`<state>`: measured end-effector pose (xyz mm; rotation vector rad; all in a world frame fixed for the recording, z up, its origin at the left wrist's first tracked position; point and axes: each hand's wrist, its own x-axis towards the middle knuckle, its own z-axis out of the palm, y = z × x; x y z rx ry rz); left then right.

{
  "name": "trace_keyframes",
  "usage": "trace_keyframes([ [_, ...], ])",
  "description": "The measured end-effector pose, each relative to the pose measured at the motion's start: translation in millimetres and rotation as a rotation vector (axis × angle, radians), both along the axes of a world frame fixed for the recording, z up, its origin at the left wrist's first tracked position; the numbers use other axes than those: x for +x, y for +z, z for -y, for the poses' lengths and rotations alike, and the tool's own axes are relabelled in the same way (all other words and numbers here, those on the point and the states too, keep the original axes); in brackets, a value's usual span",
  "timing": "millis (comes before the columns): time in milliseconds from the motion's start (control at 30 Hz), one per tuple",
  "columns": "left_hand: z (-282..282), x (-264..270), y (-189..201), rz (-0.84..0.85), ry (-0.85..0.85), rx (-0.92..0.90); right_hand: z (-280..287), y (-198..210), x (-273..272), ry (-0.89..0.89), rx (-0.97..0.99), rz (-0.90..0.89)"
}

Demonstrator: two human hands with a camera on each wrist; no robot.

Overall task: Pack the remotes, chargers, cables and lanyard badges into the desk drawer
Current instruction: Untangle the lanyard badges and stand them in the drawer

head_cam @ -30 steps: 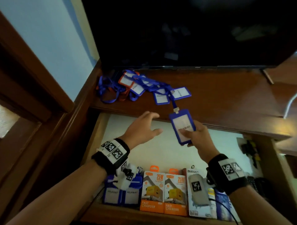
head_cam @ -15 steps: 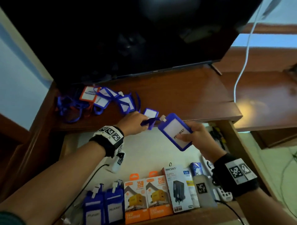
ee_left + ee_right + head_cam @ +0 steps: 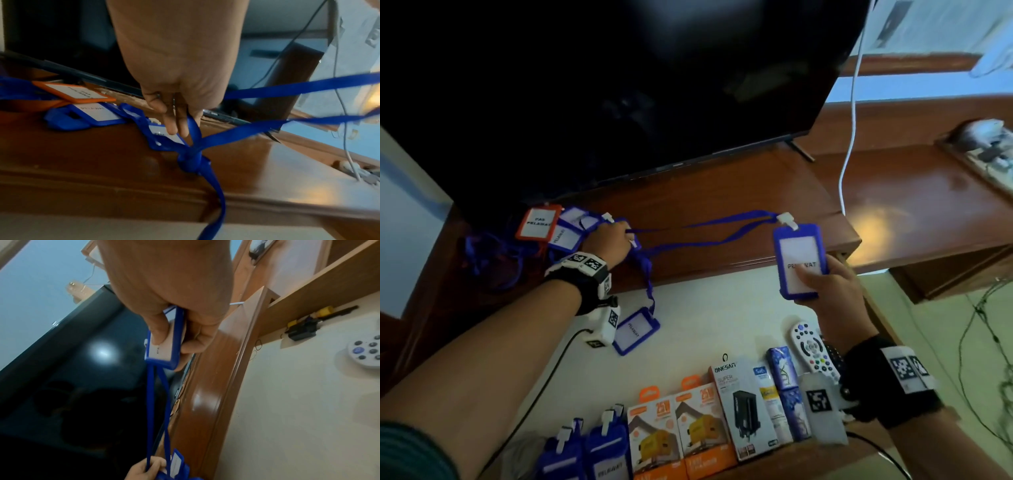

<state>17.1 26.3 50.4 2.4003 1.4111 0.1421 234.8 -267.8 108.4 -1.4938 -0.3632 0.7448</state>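
Fingers (image 3: 197, 339) and thumb of the right hand (image 3: 828, 291) pinch a blue badge holder (image 3: 799, 260) at about three o'clock, above the open drawer (image 3: 722, 318). Its blue lanyard (image 3: 705, 236) runs to nine o'clock, where the left hand (image 3: 607, 241) has fingers curled round the strap above the desk (image 3: 739, 192), beside the badge pile (image 3: 551, 226). A knot (image 3: 190, 160) ties in a second strap, whose badge (image 3: 635, 330) hangs into the drawer. Charger boxes (image 3: 681, 435) and a remote (image 3: 812, 351) lie at six o'clock.
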Motion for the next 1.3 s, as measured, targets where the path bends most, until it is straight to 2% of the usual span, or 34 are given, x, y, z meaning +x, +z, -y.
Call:
trace_keyframes([
  [267, 12.3, -11.6, 12.6, 0.329, 0.239, 0.023, 28.9, -23.2, 17.2, -0.288, 0.014, -0.170],
  [367, 29.1, -11.3, 20.0, 0.456, 0.300, -0.081, 35.0, -27.9, 15.4, -0.333, 0.030, -0.190],
  [433, 43.7, -5.5, 27.4, 0.551, 0.354, -0.215, 38.2, -28.5, 13.1, -0.322, 0.027, -0.197],
  [500, 64.0, 1.4, 36.4, 0.657, 0.382, -0.367, 40.7, -26.9, 9.9, -0.259, 0.029, -0.190],
  [567, 88.2, 7.1, 43.5, 0.692, 0.330, -0.456, 42.5, -24.1, 5.4, -0.162, 0.031, -0.173],
  [633, 111.7, 12.5, 43.1, 0.630, 0.282, -0.485, 42.9, -22.4, -0.2, -0.044, 0.018, -0.157],
  [700, 139.1, 18.6, 39.2, 0.538, 0.314, -0.446, 42.5, -23.4, -5.1, 0.052, -0.014, -0.146],
  [767, 168.0, 27.4, 35.7, 0.544, 0.358, -0.438, 42.6, -25.4, -8.7, 0.130, -0.043, -0.154],
  [867, 211.2, 44.5, 40.1, 0.677, 0.332, -0.660, 43.6, -26.5, -14.8, 0.270, -0.088, -0.153],
  [933, 235.1, 53.2, 43.8, 0.698, 0.315, -0.772, 44.8, -26.8, -20.9, 0.384, -0.112, -0.134],
  [1033, 258.0, 60.4, 40.1, 0.738, 0.373, -0.769, 47.1, -28.7, -27.7, 0.527, -0.147, -0.092],
  [1200, 277.9, 54.1, 32.1, 0.942, 0.511, -0.603, 51.7, -36.2, -33.5, 0.719, -0.226, -0.054],
  [1300, 285.1, 46.1, 30.1, 0.989, 0.555, -0.546, 52.2, -35.6, -37.2, 0.696, -0.221, -0.063],
])
